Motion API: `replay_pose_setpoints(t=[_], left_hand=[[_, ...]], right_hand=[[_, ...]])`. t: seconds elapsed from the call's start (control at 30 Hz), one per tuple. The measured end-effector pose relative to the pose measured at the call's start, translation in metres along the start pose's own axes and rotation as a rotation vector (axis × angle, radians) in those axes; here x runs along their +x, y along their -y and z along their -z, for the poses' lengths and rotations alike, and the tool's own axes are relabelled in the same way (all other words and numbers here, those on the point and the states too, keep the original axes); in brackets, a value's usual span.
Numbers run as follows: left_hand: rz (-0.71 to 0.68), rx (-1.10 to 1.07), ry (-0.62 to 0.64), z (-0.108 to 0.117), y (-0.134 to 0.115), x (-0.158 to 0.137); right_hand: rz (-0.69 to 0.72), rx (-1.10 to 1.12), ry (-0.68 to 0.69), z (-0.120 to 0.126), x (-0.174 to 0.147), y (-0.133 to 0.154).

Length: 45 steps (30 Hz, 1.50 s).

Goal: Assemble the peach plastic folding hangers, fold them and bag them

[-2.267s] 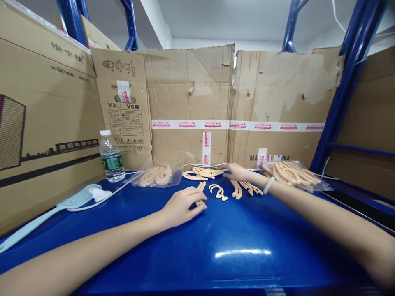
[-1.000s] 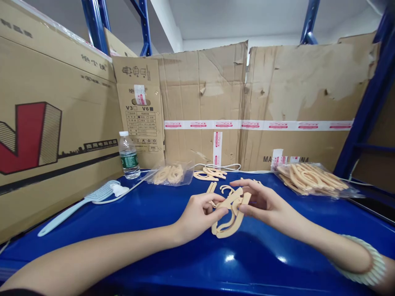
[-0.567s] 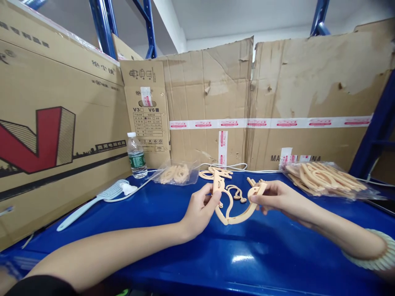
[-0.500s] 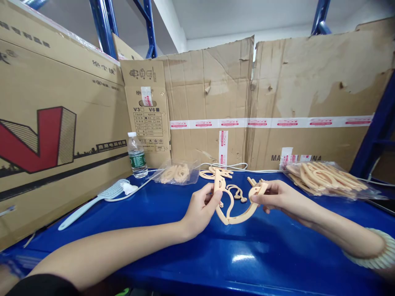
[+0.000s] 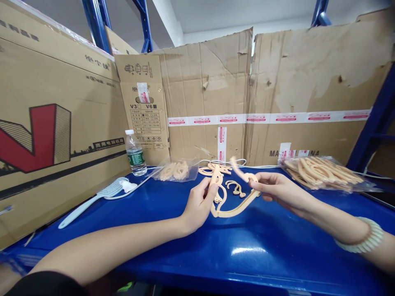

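A beige plastic folding hanger [image 5: 239,210] is held up over the blue table, between both hands. My left hand [image 5: 197,203] is closed, pinching its upright left part between thumb and fingers. At its right end my right hand [image 5: 273,186] is closed too, gripping near a joint. From that joint a slim curved arm [image 5: 237,169] sticks up and to the left, slightly blurred. Loose beige hooks [image 5: 237,189] lie on the table behind the hanger. More flat beige pieces [image 5: 212,168] rest farther back, partly hidden by the left part of the hanger.
A clear bag of beige rings [image 5: 175,170] and a larger bag of hanger parts [image 5: 324,174] lie along the back. On the left are a water bottle [image 5: 136,154], a light-blue hairbrush [image 5: 111,190] and a white cable [image 5: 123,197]. Cardboard walls [image 5: 206,90] border the table.
My right hand has turned its end of the hanger, and a curved arm now swings up and leftward from it. My left hand keeps its grip, shifted slightly left. The view has moved a little.
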<state>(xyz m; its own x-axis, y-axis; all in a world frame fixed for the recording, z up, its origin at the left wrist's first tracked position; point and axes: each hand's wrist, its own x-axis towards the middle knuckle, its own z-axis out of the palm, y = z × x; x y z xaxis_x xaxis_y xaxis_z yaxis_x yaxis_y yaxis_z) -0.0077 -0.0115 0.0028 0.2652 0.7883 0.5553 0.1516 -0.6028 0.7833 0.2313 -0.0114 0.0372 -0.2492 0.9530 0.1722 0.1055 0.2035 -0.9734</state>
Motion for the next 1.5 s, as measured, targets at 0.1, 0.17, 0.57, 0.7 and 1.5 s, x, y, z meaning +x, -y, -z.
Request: replay_pose_setpoints(t=[0.1, 0.17, 0.57, 0.7, 1.5], left_hand=[[0.01, 0.057, -0.014, 0.001, 0.002, 0.0], [0.031, 0.047, 0.048, 0.0, 0.003, 0.001], [0.251, -0.328, 0.574, -0.006, 0.002, 0.005], [0.375, -0.369, 0.583, -0.006, 0.004, 0.007], [-0.145, 0.326, 0.664, -0.002, -0.006, 0.007]], right_hand=[[0.046, 0.078, -0.012, 0.005, 0.004, -0.002], [0.055, 0.089, -0.018, 0.006, 0.006, -0.005], [0.138, -0.015, 0.159, -0.021, -0.004, -0.017], [0.258, -0.114, 0.194, -0.024, -0.009, -0.018], [0.873, -0.898, 0.236, -0.019, -0.021, -0.017]])
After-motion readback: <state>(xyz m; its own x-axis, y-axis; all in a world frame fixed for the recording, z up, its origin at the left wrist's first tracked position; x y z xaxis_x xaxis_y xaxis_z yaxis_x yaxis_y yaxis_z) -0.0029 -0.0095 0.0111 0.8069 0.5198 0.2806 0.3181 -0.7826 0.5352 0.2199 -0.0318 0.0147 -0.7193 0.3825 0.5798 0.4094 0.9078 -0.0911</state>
